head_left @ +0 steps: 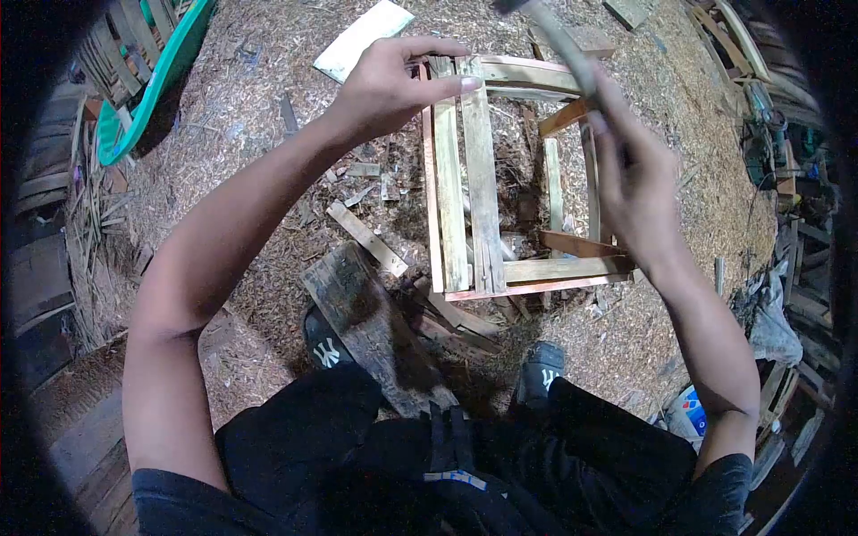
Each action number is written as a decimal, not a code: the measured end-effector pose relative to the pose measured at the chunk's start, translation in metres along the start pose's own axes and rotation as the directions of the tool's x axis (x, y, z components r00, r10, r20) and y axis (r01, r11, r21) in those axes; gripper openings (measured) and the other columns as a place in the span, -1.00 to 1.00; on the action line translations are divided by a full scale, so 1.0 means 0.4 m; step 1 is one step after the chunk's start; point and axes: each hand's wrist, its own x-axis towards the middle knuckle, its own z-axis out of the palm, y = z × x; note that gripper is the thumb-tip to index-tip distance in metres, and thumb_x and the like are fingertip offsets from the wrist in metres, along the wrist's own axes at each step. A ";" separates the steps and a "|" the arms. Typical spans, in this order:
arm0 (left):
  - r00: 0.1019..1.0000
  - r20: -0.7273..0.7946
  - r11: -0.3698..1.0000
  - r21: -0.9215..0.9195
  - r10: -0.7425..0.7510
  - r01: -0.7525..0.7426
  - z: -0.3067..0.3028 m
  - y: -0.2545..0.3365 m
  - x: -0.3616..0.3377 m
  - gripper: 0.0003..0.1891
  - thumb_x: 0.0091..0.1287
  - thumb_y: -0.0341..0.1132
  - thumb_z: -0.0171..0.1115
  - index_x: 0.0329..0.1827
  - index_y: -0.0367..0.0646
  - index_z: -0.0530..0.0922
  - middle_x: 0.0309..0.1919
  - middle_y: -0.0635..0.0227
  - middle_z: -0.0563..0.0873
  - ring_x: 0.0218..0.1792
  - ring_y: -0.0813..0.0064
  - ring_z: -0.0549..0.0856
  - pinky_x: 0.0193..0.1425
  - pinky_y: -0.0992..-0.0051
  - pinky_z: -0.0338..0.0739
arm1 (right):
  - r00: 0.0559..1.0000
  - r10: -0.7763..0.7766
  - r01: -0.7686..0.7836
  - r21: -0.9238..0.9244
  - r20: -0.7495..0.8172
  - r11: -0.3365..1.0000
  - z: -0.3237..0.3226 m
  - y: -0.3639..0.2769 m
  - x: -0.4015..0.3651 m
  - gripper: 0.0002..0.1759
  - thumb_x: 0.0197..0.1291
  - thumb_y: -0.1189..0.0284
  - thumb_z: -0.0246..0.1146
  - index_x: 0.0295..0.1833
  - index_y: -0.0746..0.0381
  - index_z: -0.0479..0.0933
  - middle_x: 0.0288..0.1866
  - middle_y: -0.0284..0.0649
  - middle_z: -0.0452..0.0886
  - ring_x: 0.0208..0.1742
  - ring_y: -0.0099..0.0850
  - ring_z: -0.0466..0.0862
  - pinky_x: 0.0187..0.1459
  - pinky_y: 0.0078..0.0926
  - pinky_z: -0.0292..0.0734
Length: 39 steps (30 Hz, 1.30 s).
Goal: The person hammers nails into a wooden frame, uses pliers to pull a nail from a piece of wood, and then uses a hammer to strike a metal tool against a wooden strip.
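Note:
A wooden frame (pixel 483 188) made of narrow slats stands in front of me on the ground. My left hand (pixel 402 76) grips its far left corner, the thumb lying on top of the slat ends and the fingers reaching over the far side. Whether a nail is between those fingers cannot be made out. Raised over the right side of the frame, my right hand (pixel 639 179) is wrapped around the handle of a hammer (pixel 563 45). The hammer's head is at the top edge of the view, partly cut off and blurred.
Wood shavings cover the ground (pixel 241 170). A thick plank (pixel 375 330) lies between my shoes, near a short slat (pixel 366 237). A pale board (pixel 362 40) lies beyond my left hand. A green plastic rim (pixel 152 98) is at upper left, and scrap wood (pixel 804 308) is piled at right.

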 end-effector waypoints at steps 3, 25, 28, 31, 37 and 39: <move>0.999 0.033 0.997 -0.073 -0.026 0.029 -0.003 0.005 0.010 -0.41 0.29 -0.01 0.55 0.23 -0.27 0.72 0.12 0.08 0.80 0.11 0.38 0.76 0.31 0.38 0.61 | 0.965 0.027 0.004 -0.118 0.260 0.993 0.005 -0.015 -0.005 -0.42 0.48 0.58 0.23 0.56 0.04 0.47 -0.07 0.08 0.80 -0.18 -0.35 0.84 -0.13 -0.33 0.71; 0.998 0.025 0.996 -0.062 -0.060 0.061 0.005 -0.002 0.002 -0.45 0.30 -0.05 0.56 0.23 -0.24 0.73 0.18 0.08 0.78 0.17 0.39 0.74 0.34 0.38 0.59 | 0.895 0.340 -0.349 -0.022 0.287 0.937 -0.024 -0.053 0.013 -0.48 0.54 0.52 0.16 0.56 0.14 0.45 0.19 0.02 0.76 0.13 -0.22 0.80 0.22 -0.23 0.65; 0.999 -0.017 0.999 -0.011 0.037 -0.037 0.006 -0.007 0.002 -0.46 0.31 -0.05 0.55 0.22 -0.25 0.73 0.17 0.09 0.78 0.16 0.40 0.75 0.32 0.39 0.60 | 0.953 0.284 -0.297 0.131 0.108 0.946 -0.012 -0.038 0.013 -0.51 0.53 0.51 0.17 0.52 0.15 0.49 0.21 0.02 0.77 0.07 -0.16 0.82 0.14 -0.27 0.65; 0.998 -0.021 0.998 -0.019 0.057 -0.057 0.005 -0.002 0.004 -0.46 0.32 -0.05 0.54 0.23 -0.24 0.73 0.17 0.08 0.78 0.16 0.40 0.75 0.33 0.40 0.59 | 0.880 0.295 -0.246 -0.174 0.373 0.954 -0.027 -0.062 0.019 -0.51 0.56 0.50 0.14 0.54 0.13 0.48 0.14 -0.02 0.80 0.00 -0.30 0.81 0.08 -0.30 0.67; 0.999 -0.025 0.999 0.021 0.035 -0.034 0.009 -0.007 0.002 -0.47 0.32 -0.03 0.53 0.21 -0.23 0.74 0.12 0.09 0.80 0.14 0.38 0.75 0.34 0.38 0.59 | 0.954 0.231 -0.229 -0.035 0.189 0.973 -0.020 -0.010 0.015 -0.53 0.53 0.46 0.21 0.50 0.11 0.53 0.12 0.04 0.79 0.05 -0.19 0.84 0.10 -0.20 0.68; 0.999 -0.027 0.998 0.042 0.038 -0.037 0.003 -0.001 0.004 -0.47 0.32 -0.03 0.53 0.20 -0.22 0.75 0.10 0.09 0.80 0.13 0.38 0.75 0.34 0.37 0.59 | 0.956 0.112 -0.108 -0.030 0.271 0.994 -0.011 -0.012 0.010 -0.50 0.50 0.51 0.23 0.50 0.05 0.53 0.09 0.08 0.78 -0.05 -0.17 0.86 0.02 -0.21 0.70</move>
